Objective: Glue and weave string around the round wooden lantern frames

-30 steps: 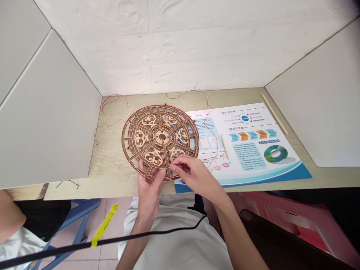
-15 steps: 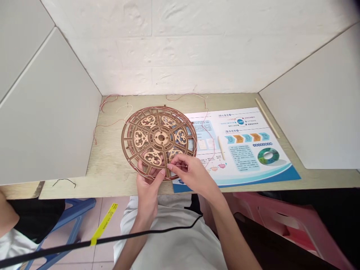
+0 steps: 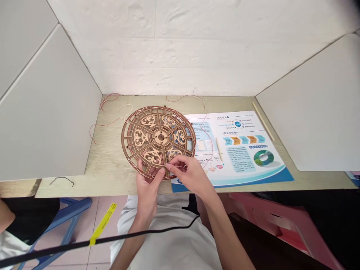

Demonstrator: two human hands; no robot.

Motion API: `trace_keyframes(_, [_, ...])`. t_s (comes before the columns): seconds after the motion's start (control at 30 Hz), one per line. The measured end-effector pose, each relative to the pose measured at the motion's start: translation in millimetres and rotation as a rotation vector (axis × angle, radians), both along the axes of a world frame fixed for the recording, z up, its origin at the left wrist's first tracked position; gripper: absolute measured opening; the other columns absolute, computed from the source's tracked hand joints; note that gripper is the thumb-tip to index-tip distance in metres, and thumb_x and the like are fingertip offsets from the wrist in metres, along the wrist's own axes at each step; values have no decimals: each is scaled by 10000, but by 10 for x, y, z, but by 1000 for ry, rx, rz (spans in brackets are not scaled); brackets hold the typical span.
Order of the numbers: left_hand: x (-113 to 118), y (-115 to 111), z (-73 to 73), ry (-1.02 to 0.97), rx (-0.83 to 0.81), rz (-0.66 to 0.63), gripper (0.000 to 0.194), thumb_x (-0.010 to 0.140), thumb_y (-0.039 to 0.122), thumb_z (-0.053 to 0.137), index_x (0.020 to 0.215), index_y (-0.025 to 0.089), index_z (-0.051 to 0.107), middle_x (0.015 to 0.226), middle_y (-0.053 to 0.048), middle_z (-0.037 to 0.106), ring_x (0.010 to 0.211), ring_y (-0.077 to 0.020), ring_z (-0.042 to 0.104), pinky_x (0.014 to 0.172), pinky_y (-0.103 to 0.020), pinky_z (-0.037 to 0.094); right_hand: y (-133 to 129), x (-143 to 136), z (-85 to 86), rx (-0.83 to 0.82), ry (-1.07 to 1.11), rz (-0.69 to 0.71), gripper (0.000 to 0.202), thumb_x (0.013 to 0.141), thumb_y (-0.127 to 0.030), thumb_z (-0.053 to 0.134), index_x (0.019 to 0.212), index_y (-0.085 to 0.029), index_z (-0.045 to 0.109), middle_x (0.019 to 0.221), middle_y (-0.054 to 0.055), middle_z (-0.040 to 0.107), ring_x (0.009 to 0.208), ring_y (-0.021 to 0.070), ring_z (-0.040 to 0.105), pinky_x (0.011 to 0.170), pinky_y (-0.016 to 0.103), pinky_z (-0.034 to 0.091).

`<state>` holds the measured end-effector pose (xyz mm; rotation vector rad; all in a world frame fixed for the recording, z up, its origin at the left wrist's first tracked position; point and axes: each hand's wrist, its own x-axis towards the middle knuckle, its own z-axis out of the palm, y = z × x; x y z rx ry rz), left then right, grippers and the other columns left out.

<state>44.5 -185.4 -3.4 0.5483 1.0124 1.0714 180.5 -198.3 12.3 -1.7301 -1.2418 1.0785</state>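
A round brown openwork disc (image 3: pixel 161 137), with lighter scroll ornaments and thin red and white wires around its rim, is held slightly tilted over the table. My left hand (image 3: pixel 149 182) grips its lower edge, thumb on top and fingers behind, partly seen through the openings. At the lower right of the disc, my right hand (image 3: pixel 187 172) pinches a thin wire between thumb and forefinger, close to the left thumb. Loose red wire (image 3: pixel 211 137) trails from the disc over a printed sheet (image 3: pixel 239 178). More wire (image 3: pixel 108 123) runs off to the left.
A pale pointed stick (image 3: pixel 219 149) lies on the sheet, and a wooden strip (image 3: pixel 263 121) near the right partition (image 3: pixel 317 105). Black wire (image 3: pixel 62 178) lies at the table's front left edge. A black cable (image 3: pixel 120 237) crosses below. Another person's arm (image 3: pixel 5 215) shows at lower left.
The view has shifted slightly, so the sheet and stick appear a little further left. Both hands keep their hold, with the right fingertips moved very slightly left.
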Motion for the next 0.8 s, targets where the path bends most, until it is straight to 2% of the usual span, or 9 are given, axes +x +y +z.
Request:
trace_keyframes(0.13, [-8,-1,-12,-2,0,-7,832,688,274,907,1401,265,480,1220,-76,759,1207,-232,698,1027,-330,542,3,-6,5,-18,-4,16,258,844,-413,594,688,-212,636,645,9,655,597,162,566,554,286,417])
trace_keyframes(0.3, [-12,-4,-8,-3,6,-3,821,681,272,910,1386,273,491,1213,-75,761,1190,-241,708,1024,-336,545,17,-2,-36,-18,-56,-29,260,836,-420,621,676,-223,567,622,-7,604,580,153,520,536,280,386])
trace_keyframes(0.47, [4,-9,0,1,7,11,774,672,247,907,1342,264,520,1198,-63,760,1164,-224,716,1027,-327,541,14,-4,-69,8,-62,-32,225,835,-403,622,711,-222,570,662,-3,611,608,154,532,557,280,411])
trace_keyframes(0.6, [38,-9,-11,16,-6,53,766,632,233,920,1298,252,542,1199,-67,758,1152,-237,719,1028,-352,544,-5,-7,-36,42,-54,-23,197,841,-399,618,758,-225,581,658,-11,591,602,156,531,554,278,421])
trace_keyframes(0.8, [93,-2,-17,52,14,108,756,618,215,918,1273,239,542,1192,-83,765,1129,-255,734,1047,-399,543,-24,14,22,56,-50,12,184,853,-356,586,726,-224,588,652,-4,605,593,160,541,551,282,421])
